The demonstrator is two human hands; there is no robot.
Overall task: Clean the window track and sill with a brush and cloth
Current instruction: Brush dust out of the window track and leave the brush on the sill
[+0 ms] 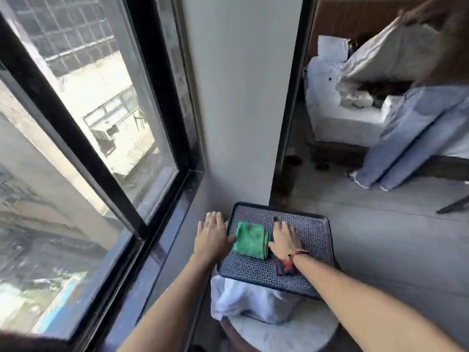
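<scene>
**A:** So where are we at with this? Looks like we haven't started. The sill [162, 240] and the track [142, 255] run from about 7 o'clock up to 1 o'clock along the window [101, 110], and nothing has touched them as far as we can tell.

**B:** Yep, we're at the grab-the-gear stage. Everything's on the tray [312, 252] down at 5 o'clock. The green cloth [251, 240] lies folded in its middle, and a dark thing [275, 219], probably the brush, sits at the cloth's 3 o'clock, mostly hidden.

**A:** And the hands?

**B:** Our left hand [212, 236] is flat with fingers spread over the tray's 9 o'clock rim, thumb touching the cloth edge, pinching nothing. Our right hand [285, 238] lies over that dark thing; whether it's closed around it, we can't tell.

**A:** So brushing and wiping are all left.

**B:** Pretty much. Under the tray there's a white towel [241, 298] on a round stool [291, 334].
</scene>
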